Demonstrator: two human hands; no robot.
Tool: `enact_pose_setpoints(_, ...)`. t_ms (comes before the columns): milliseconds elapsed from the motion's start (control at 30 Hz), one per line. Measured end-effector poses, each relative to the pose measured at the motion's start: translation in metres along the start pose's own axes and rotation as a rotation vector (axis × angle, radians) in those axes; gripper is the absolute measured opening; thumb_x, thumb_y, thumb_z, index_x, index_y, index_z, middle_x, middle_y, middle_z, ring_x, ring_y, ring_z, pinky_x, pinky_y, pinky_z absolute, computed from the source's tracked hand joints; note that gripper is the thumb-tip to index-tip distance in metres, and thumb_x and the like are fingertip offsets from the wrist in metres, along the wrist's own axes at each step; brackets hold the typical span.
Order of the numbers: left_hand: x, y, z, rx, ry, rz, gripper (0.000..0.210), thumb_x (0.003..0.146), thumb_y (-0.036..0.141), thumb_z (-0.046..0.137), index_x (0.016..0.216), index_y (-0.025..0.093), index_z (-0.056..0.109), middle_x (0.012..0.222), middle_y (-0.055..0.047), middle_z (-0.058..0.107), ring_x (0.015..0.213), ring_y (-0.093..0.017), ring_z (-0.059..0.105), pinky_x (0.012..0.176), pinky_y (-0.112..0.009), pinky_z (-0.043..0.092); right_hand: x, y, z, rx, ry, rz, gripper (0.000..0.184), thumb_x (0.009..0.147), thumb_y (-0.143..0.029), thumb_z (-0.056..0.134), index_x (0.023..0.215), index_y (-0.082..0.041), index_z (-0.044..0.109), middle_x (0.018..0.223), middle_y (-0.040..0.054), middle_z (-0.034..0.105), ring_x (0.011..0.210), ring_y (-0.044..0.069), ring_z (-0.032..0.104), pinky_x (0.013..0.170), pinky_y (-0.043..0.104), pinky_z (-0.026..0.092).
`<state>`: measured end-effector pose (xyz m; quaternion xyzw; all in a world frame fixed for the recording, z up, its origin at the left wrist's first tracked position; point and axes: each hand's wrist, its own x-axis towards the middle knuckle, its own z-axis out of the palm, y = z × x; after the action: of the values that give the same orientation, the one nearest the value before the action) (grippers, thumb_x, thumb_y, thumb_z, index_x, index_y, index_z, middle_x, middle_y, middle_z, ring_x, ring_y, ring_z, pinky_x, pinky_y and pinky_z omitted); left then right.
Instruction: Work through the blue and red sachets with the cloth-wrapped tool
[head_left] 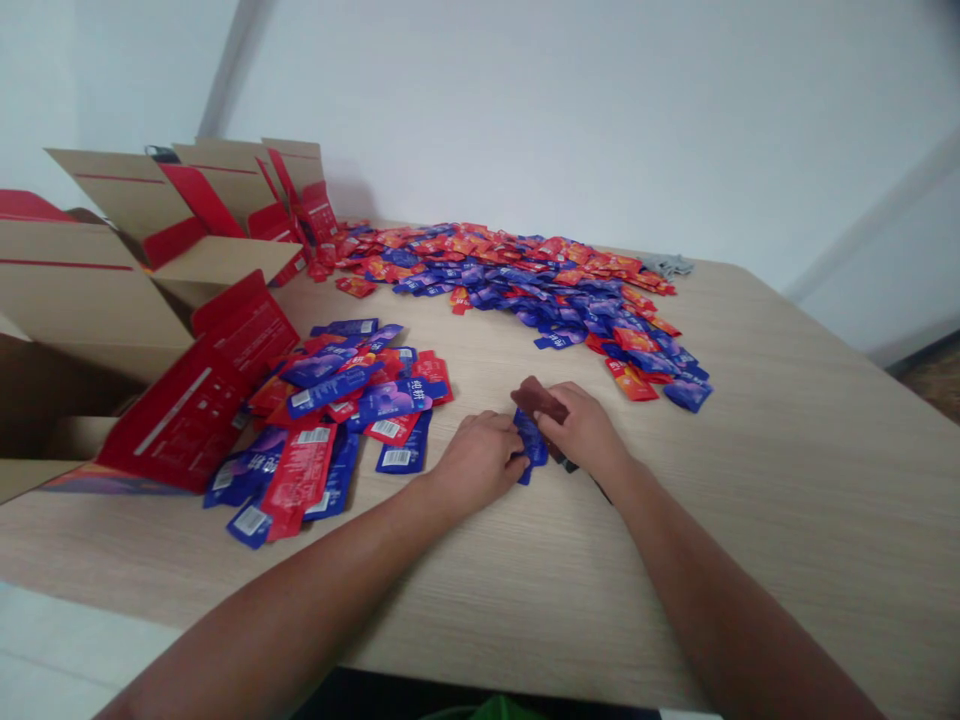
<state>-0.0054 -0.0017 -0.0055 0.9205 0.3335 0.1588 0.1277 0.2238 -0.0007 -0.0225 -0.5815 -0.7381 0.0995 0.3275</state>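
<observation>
A blue sachet [532, 442] lies on the table between my hands. My left hand [480, 458] is closed with its fingertips at the sachet's left edge, pinning it down. In my closed right hand [589, 428] is a reddish-brown, flat piece [537, 398] that reaches over the sachet's upper part. Something dark shows beneath that hand, too covered to name. To the left of my left hand, a loose pile of red and blue sachets [360, 395] lies by the opened boxes.
A long heap of red, orange and blue sachets [510, 270] stretches along the table's [787, 480] far side. Several opened red-and-brown cardboard boxes [202, 400] stand on the left. Small grey packets [667, 265] lie at the heap's right end, near the white wall [570, 110].
</observation>
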Motion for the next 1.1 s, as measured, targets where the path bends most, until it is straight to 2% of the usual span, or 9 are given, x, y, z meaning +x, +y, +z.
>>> enact_pose_setpoints(133, -0.001, -0.002, 0.002, -0.014, -0.001, -0.005, 0.010, 0.094, 0.032, 0.075, 0.097, 0.024, 0.082, 0.110, -0.007, 0.076, 0.110, -0.028, 0.068, 0.099, -0.043, 0.052, 0.003, 0.007, 0.000, -0.067, 0.058, 0.070, 0.010, 0.090, -0.026, 0.068, 0.099, -0.023, 0.071, 0.101, 0.0060, 0.069, 0.094, 0.025, 0.065, 0.084, 0.037, 0.051)
enact_pose_setpoints(333, 0.001, -0.001, -0.001, 0.016, -0.010, 0.003, 0.012, 0.095, 0.032, 0.074, 0.092, 0.024, 0.081, 0.102, -0.007, 0.074, 0.103, -0.026, 0.067, 0.092, -0.041, 0.052, -0.004, -0.008, -0.004, 0.114, -0.079, -0.143, 0.028, 0.083, -0.015, 0.067, 0.109, -0.025, 0.071, 0.115, 0.0063, 0.071, 0.106, 0.025, 0.068, 0.095, 0.038, 0.054)
enact_pose_setpoints(400, 0.001, -0.001, -0.001, 0.017, -0.012, 0.005, 0.013, 0.096, 0.032, 0.073, 0.090, 0.023, 0.081, 0.101, -0.007, 0.074, 0.101, -0.026, 0.066, 0.091, -0.041, 0.052, -0.005, -0.011, -0.004, 0.134, -0.106, -0.164, 0.031, 0.081, -0.013, 0.067, 0.109, -0.025, 0.072, 0.114, 0.0059, 0.072, 0.106, 0.025, 0.068, 0.095, 0.038, 0.054)
enact_pose_setpoints(500, 0.001, 0.000, -0.001, 0.002, -0.008, 0.008, 0.012, 0.095, 0.031, 0.074, 0.091, 0.023, 0.081, 0.102, -0.007, 0.074, 0.103, -0.026, 0.067, 0.093, -0.041, 0.052, -0.003, -0.008, -0.004, 0.109, -0.090, -0.118, 0.028, 0.083, -0.015, 0.067, 0.108, -0.024, 0.072, 0.112, 0.0057, 0.073, 0.103, 0.024, 0.069, 0.093, 0.037, 0.054)
enact_pose_setpoints(633, 0.000, -0.002, 0.002, -0.013, 0.016, 0.006, 0.009, 0.093, 0.031, 0.076, 0.094, 0.024, 0.081, 0.107, -0.006, 0.076, 0.108, -0.027, 0.068, 0.097, -0.043, 0.053, 0.001, 0.006, -0.002, -0.014, 0.017, 0.024, 0.014, 0.089, -0.025, 0.067, 0.103, -0.023, 0.072, 0.105, 0.0064, 0.071, 0.096, 0.025, 0.067, 0.086, 0.037, 0.052)
enact_pose_setpoints(767, 0.001, -0.003, 0.004, -0.012, 0.011, 0.013, 0.009, 0.093, 0.031, 0.077, 0.093, 0.024, 0.082, 0.106, -0.007, 0.076, 0.107, -0.027, 0.068, 0.096, -0.043, 0.053, 0.001, 0.014, 0.000, -0.074, 0.079, 0.087, 0.013, 0.089, -0.028, 0.067, 0.101, -0.023, 0.072, 0.100, 0.0057, 0.069, 0.093, 0.025, 0.065, 0.082, 0.037, 0.050)
enact_pose_setpoints(867, 0.001, -0.003, 0.004, -0.008, 0.022, 0.012, 0.008, 0.092, 0.031, 0.078, 0.091, 0.024, 0.082, 0.105, -0.007, 0.076, 0.106, -0.027, 0.068, 0.096, -0.043, 0.053, -0.002, 0.008, -0.002, 0.012, 0.068, 0.026, 0.016, 0.088, -0.025, 0.067, 0.103, -0.023, 0.072, 0.106, 0.0059, 0.070, 0.097, 0.025, 0.067, 0.088, 0.038, 0.052)
enact_pose_setpoints(1000, 0.002, -0.002, 0.002, 0.001, 0.016, 0.018, 0.008, 0.093, 0.030, 0.076, 0.090, 0.023, 0.081, 0.100, -0.006, 0.074, 0.100, -0.025, 0.067, 0.093, -0.041, 0.053, -0.005, -0.003, -0.004, 0.141, -0.051, -0.133, 0.028, 0.082, -0.017, 0.068, 0.108, -0.025, 0.073, 0.114, 0.0059, 0.072, 0.105, 0.025, 0.069, 0.094, 0.038, 0.054)
enact_pose_setpoints(1100, 0.002, -0.002, 0.001, -0.010, 0.019, 0.008, 0.007, 0.092, 0.029, 0.077, 0.091, 0.023, 0.081, 0.101, -0.006, 0.074, 0.101, -0.025, 0.067, 0.094, -0.040, 0.052, -0.005, -0.003, -0.004, 0.118, -0.057, -0.113, 0.026, 0.084, -0.018, 0.068, 0.108, -0.024, 0.073, 0.111, 0.0056, 0.072, 0.103, 0.024, 0.068, 0.092, 0.036, 0.054)
